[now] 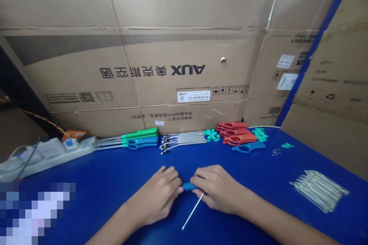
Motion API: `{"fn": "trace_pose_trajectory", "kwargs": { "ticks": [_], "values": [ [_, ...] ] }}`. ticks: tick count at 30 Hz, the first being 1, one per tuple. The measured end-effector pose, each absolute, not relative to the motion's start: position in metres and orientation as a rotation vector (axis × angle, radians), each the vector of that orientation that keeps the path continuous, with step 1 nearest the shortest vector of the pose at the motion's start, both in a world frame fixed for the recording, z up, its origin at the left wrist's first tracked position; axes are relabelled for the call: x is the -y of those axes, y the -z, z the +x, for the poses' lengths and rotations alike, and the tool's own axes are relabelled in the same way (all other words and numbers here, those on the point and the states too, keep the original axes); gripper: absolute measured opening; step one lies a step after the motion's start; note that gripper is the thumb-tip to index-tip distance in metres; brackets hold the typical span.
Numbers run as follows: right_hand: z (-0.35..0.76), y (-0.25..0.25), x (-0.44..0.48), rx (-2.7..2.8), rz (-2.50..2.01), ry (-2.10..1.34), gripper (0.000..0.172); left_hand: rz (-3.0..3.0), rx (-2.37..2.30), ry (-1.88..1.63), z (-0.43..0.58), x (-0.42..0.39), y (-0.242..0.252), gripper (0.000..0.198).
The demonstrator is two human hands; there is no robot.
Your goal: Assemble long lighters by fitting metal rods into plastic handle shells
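Observation:
Between my two hands, low over the blue table, is a blue plastic lighter handle (188,187), mostly covered by fingers. My left hand (163,189) is closed on its left end, thumb and fingers pinching it. Fingers of my right hand (217,187) wrap the other end. A thin silver metal rod (193,211) also sticks out from under my right hand, slanting down and left to a small tip; its upper end is hidden in the palm, so its kind does not show.
Behind the hands lie long-necked green and blue lighters (140,139), metal tubes with wires (189,138), teal rings (212,135), red and blue handles (240,138) and small teal parts (261,134). Clear-looking sticks (319,190) lie right, a power strip (51,157) left. Cardboard (138,46) walls the back.

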State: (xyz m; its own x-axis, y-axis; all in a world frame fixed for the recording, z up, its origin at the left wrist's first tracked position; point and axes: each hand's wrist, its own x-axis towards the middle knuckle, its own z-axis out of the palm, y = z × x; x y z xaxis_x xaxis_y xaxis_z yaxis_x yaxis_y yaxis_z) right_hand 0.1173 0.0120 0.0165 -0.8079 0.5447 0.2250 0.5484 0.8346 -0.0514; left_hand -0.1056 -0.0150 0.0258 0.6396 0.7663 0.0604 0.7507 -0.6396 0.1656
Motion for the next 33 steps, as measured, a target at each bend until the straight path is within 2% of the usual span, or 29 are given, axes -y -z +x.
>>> {"fn": "trace_pose_trajectory", "kwargs": {
  "ticks": [2,8,18,25,29,33],
  "values": [
    [0.117,-0.018,-0.009,2.808,-0.819,0.077,0.017,2.73,-1.258,-0.199,-0.106,0.016,-0.029,0.026],
    [0.114,-0.01,-0.008,2.8,-0.856,-0.05,0.019,2.674,-1.203,-0.302,-0.106,0.015,-0.023,0.008],
    [0.116,0.004,-0.014,2.611,-0.762,-0.249,0.018,2.709,-1.161,-0.262,-0.108,0.016,-0.021,0.012],
    [0.114,-0.001,-0.015,2.646,-0.81,-0.309,0.019,2.686,-1.189,-0.33,-0.103,0.018,-0.013,0.005],
    [0.115,-0.002,-0.014,2.656,-0.779,-0.349,0.015,2.653,-1.223,-0.412,-0.1,0.017,-0.006,0.011],
    [0.114,-0.003,-0.012,2.637,-0.76,-0.379,0.019,2.605,-1.243,-0.415,-0.099,0.016,-0.002,0.013]
  ]
}}
